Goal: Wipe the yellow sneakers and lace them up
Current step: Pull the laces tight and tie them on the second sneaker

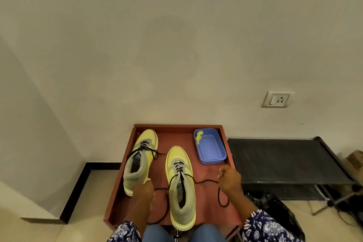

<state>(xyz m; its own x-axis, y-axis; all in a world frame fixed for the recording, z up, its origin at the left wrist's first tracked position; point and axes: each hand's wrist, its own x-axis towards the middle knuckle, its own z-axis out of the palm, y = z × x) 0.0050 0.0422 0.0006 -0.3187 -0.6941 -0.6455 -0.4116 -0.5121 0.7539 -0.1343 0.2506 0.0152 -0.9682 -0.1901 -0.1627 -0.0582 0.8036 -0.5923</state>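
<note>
Two yellow-and-grey sneakers stand on a reddish wooden tray table [227,198]. The left sneaker [140,159] lies further back with its black lace threaded and tied. The right sneaker [181,188] is nearer me, its black lace [206,181] partly threaded and running out to both sides. My right hand [230,180] pinches the right end of that lace, pulled out sideways. My left hand [143,188] grips the left end beside the heel of the left sneaker; its fingers are hidden from view.
A blue plastic basin [211,148] holding a yellow cloth [200,136] sits at the tray's back right corner. A black metal rack [284,159] stands to the right, with a dark bag beneath. A wall socket [278,99] is on the wall behind.
</note>
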